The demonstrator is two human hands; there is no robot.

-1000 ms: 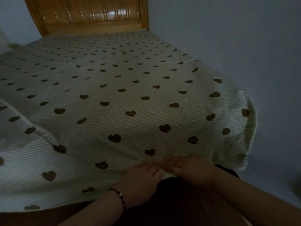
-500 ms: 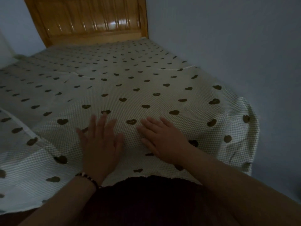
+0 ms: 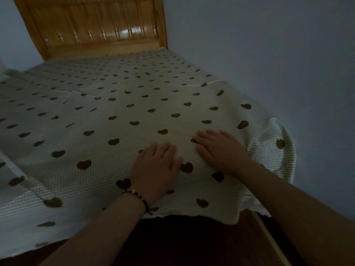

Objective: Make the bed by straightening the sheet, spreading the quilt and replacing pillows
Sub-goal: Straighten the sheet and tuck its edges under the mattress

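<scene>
A pale checked sheet point(image 3: 119, 104) printed with dark hearts covers the bed from the foot up to the headboard. My left hand point(image 3: 155, 169), with a bead bracelet at the wrist, lies flat on the sheet near the foot edge, fingers straight. My right hand point(image 3: 221, 150) lies flat beside it, a little further right, palm down on the cloth. The sheet's right corner point(image 3: 276, 150) droops over the side of the bed. No quilt or pillow is in view.
A glossy wooden headboard point(image 3: 96, 29) stands at the far end. A blue-grey wall point(image 3: 269, 54) runs close along the right side of the bed. The dark bed end point(image 3: 192, 237) shows below the sheet's ragged foot edge.
A second ago both hands pinched the sheet's foot edge. They let go, moved up onto the sheet with flat palms, and have since slid to the right.
</scene>
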